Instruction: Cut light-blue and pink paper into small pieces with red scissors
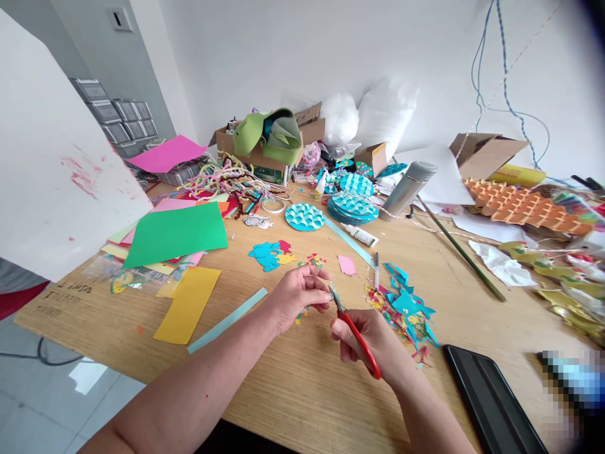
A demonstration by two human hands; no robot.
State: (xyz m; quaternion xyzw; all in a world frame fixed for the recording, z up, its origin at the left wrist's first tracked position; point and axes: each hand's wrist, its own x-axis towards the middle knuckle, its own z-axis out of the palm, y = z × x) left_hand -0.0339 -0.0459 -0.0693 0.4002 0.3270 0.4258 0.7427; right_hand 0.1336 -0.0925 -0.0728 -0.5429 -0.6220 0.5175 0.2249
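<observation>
My right hand [373, 343] is closed round the red handles of a pair of scissors [352, 328], blades pointing up and left. My left hand [297, 296] pinches a tiny scrap of paper right at the blade tips; the scrap is too small to name further. Both hands hover over the wooden table [302, 384] near its front edge. Just right of the hands lies a heap of blue and multicoloured paper offcuts [406, 306]. A blue paper animal cut-out [267, 255] lies just beyond my left hand.
Green [177, 233], yellow [188, 304] and pink paper sheets lie at left, with a pale blue strip [227, 320]. Teal scalloped discs [352, 205], a metal flask [406, 189], cardboard boxes, a green stick [460, 252] and an orange folded piece [524, 205] crowd the back. A black tablet [491, 397] sits front right.
</observation>
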